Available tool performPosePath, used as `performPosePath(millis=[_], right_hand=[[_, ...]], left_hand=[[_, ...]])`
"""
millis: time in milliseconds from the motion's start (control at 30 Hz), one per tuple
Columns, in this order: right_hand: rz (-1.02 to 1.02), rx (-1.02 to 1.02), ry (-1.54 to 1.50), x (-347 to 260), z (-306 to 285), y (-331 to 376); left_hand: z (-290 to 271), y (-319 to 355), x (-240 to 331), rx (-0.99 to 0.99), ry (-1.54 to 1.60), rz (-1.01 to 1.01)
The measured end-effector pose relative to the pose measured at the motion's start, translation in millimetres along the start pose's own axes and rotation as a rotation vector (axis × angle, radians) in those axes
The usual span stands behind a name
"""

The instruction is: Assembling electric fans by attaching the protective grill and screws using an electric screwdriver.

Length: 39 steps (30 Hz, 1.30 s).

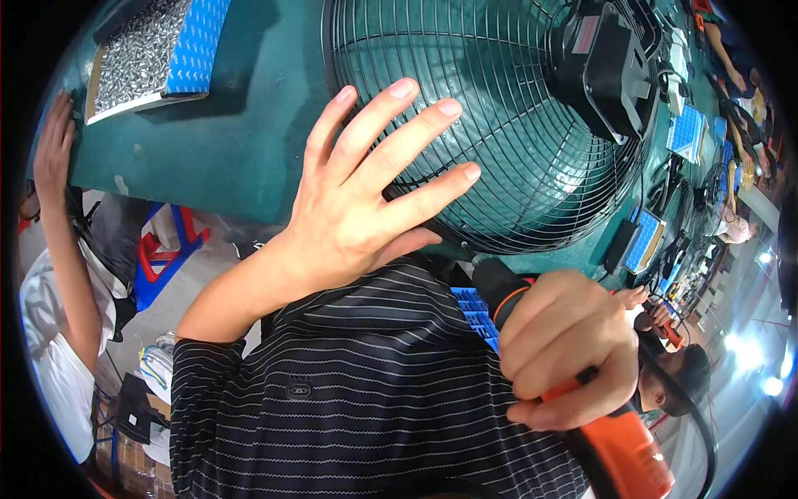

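Table: A green table (241, 158) runs beneath the work, its near edge curving across the left side of the scene; open surface stretches left of the fan up to the box, and a narrower strip shows at right.
Fan: A black wire-guarded fan (515, 166) lies on the table's far middle, guard up, its near rim close to the table's near edge; a black motor housing (603, 75) sits toward its far right.
Left arm: The forearm reaches in from the near left, the left hand (349, 208) back up over the guard's near-left rim, fingers (428, 195) fanned apart and pointing far and right, thumb lowest; whether they touch the wires cannot be told.
Driver: An orange-and-black power driver (628, 453) slants from near right toward the guard, its metal tip just beside the near rim; contact is unclear.
Right hand: The right hand (573, 349), knuckles up, has its fingers clamped around the driver, near and right of the fan.
Box: A blue-and-white box (195, 50) stands open at far left, well apart from both hands.
Co-worker's hand: A co-worker's hand (54, 154) rests at the table's left edge, near the box.
Metal parts: Small silvery pieces (141, 62) fill the box.
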State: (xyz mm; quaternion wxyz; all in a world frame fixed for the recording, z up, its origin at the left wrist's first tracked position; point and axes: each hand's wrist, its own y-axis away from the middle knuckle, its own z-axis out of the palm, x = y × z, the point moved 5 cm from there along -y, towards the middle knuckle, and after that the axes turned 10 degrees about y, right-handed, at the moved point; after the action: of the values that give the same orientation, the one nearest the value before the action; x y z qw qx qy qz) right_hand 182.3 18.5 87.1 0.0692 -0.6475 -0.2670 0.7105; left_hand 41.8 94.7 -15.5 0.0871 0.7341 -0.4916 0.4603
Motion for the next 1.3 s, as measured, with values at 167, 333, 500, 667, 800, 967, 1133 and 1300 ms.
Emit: performPosePath(millis=[167, 333, 500, 667, 800, 967, 1133, 1300], right_hand=[[0.002, 0.097, -0.122, 3, -8, 3], [-0.050, 0.310, -0.140, -34, -44, 43], [0.373, 1.457, 0.243, -54, -77, 146], [0.832, 1.415, 0.446, -30, -74, 220], [0.957, 1.413, 0.435, -18, -61, 225], [0.823, 1.263, 0.370, -15, -105, 206], [0.855, 1.263, 0.162, 5, -180, 229], [0.674, 1.372, 0.423, -19, -136, 217]], left_hand=[[-1, 0, 0, -0.013, -0.038, 0.016], [-37, -14, -28, 0.212, 0.163, -0.094], [-39, -48, -70, 0.346, 0.361, -0.391], [-10, -73, -98, 0.493, 0.354, -0.296], [-13, -63, -85, 0.500, 0.348, -0.355], [6, -21, -46, 0.644, 0.317, -0.402], [-14, 30, -11, 0.498, 0.220, -0.321], [-130, -9, -24, 0.569, -0.408, -0.089]])
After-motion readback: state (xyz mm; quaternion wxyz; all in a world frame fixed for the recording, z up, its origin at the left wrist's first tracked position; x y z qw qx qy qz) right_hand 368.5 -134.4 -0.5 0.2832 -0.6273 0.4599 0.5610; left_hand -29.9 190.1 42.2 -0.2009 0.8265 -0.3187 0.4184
